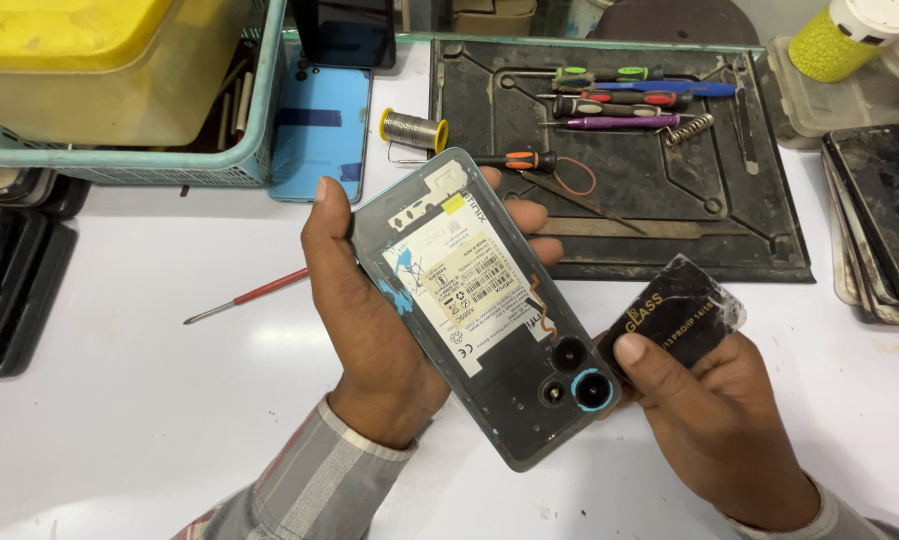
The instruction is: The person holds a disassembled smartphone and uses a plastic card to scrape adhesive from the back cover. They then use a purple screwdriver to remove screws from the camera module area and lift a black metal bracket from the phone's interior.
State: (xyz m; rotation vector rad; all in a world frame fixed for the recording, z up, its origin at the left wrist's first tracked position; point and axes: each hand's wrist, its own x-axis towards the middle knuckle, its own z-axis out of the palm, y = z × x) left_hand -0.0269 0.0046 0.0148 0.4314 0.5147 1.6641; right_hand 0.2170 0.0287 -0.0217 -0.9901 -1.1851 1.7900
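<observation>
Opened phone [484, 310], back cover off, held tilted above white surface [149, 400]; left hand [364, 320] grip clasped round its edges. Right hand [709, 410] pinches black plastic card [674, 315] w/ thumb, just beside phone's camera end.

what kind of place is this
Most likely a phone repair bench: the left hand holds an opened phone with its back cover off, screwdrivers lie on a black work mat, and a solder spool sits nearby.
</observation>
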